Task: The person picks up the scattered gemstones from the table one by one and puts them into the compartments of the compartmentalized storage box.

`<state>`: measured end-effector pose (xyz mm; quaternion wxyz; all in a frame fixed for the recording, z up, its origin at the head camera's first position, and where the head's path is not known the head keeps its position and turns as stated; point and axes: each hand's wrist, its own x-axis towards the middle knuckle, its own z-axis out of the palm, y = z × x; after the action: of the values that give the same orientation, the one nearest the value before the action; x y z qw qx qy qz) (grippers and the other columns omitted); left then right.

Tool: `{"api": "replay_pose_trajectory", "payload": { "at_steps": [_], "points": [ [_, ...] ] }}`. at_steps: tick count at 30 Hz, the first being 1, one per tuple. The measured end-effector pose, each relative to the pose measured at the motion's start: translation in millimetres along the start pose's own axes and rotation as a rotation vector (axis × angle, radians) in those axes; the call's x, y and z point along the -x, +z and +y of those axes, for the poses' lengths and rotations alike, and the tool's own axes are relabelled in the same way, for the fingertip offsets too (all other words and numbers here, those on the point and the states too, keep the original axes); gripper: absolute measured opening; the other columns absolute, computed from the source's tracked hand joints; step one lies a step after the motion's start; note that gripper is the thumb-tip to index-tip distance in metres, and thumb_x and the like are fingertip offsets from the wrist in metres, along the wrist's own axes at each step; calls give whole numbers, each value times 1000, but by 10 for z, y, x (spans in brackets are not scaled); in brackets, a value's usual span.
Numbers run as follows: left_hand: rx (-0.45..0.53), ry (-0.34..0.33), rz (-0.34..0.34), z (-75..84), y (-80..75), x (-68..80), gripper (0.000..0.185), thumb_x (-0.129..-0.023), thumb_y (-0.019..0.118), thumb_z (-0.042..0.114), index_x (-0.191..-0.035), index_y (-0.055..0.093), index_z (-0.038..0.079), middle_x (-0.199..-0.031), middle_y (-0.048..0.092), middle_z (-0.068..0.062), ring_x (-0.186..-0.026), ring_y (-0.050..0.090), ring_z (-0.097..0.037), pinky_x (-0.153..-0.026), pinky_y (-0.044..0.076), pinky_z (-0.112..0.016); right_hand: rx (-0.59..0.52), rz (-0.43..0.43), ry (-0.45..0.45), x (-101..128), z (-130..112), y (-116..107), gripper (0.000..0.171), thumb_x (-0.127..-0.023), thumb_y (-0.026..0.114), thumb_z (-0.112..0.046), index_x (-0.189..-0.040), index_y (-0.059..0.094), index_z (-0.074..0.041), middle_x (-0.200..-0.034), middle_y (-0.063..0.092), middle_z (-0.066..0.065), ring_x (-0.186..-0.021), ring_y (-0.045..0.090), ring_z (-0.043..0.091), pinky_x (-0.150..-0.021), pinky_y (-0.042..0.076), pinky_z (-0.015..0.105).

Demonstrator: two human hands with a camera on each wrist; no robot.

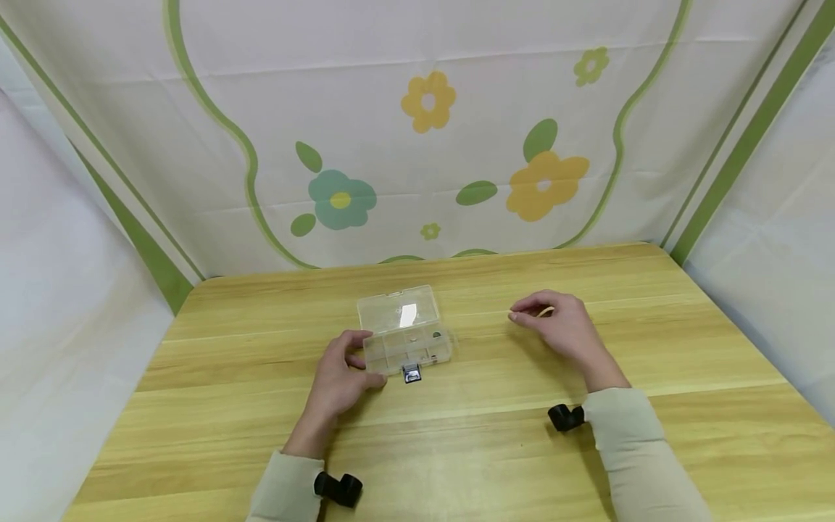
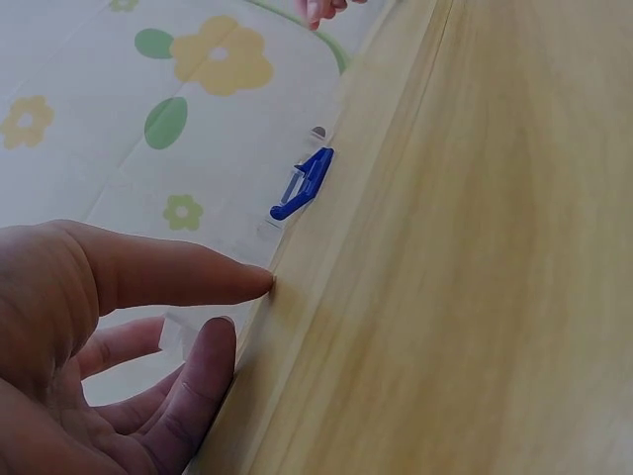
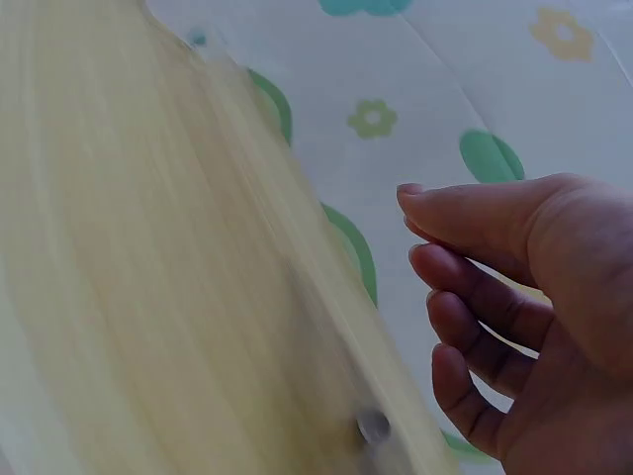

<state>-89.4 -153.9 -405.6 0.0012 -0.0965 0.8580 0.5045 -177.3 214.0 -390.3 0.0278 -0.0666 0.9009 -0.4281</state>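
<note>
- Fingers of the left hand (image 1: 335,380) are curling round the near end of a clear box (image 1: 393,361), thumb at the front corner, so yeah, they're pinching it.
- Over on the right hand (image 1: 566,326), thumb and forefinger are pressing together above the tabletop (image 1: 470,449), well apart from the box; can't tell if they're pinching anything.
- The box is sitting between both sets of fingers, way closer to the left ones, its lid (image 1: 378,312) leaning open beyond them.
- A blue latch (image 2: 307,185) is hanging just right of the left thumb.
- Some dark bits (image 1: 437,334) are lying in compartments farthest from the left fingers, too tiny to identify.
- Flowery cloth (image 1: 470,87) is hanging beyond both hands.
</note>
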Motion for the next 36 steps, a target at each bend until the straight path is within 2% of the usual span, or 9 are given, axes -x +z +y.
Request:
{"api": "replay_pose_trajectory", "payload": {
  "at_steps": [4,11,17,25,28,33,36],
  "points": [
    [4,1,1,8,3,1,75,-69,94,-3,-138,67,9,-136,62,-18,-101,62,-28,-79,49,-30,4,45,48,27,111,-147,32,-98,79,-42,-117,81,-17,-116,76,9,-100,63,22,-73,54,29],
    [3,-2,3,-13,19,-15,74,-69,93,-4,-137,67,9,-135,62,-17,-100,61,-28,-79,49,-31,54,126,87,71,346,-356,38,-99,76,-48,-120,80,-16,-119,76,10,-104,61,20,-78,49,25],
    [5,-3,-1,-23,27,-14,74,-69,92,-4,-137,67,9,-134,62,-17,-100,61,-27,-80,49,-32,95,179,127,72,538,-481,43,-98,76,-51,-122,80,-15,-120,75,12,-105,60,20,-81,47,27],
    [13,-10,-6,-42,27,-14,75,-69,92,-3,-138,67,10,-135,62,-17,-101,60,-27,-80,48,-32,102,217,161,141,744,-610,46,-98,76,-51,-123,80,-12,-120,76,12,-90,58,1,-76,47,19],
    [10,-10,-8,-49,30,-17,75,-69,93,-3,-138,67,10,-135,62,-17,-101,61,-27,-81,48,-32,105,231,189,180,822,-645,47,-97,77,-51,-122,80,-12,-112,77,2,-86,57,-5,-76,47,19],
    [19,-9,-7,-38,24,-22,75,-69,92,-4,-138,67,10,-136,62,-17,-102,61,-28,-81,49,-32,108,274,223,214,900,-695,48,-96,78,-53,-121,81,-13,-93,70,-25,-82,55,-10,-77,46,19],
    [28,-13,-8,-33,21,-22,75,-69,92,-5,-138,67,10,-136,61,-17,-102,61,-28,-80,49,-32,111,280,224,225,927,-713,49,-96,77,-54,-120,81,-12,-89,65,-32,-83,55,-11,-78,46,19]
  ]
}}
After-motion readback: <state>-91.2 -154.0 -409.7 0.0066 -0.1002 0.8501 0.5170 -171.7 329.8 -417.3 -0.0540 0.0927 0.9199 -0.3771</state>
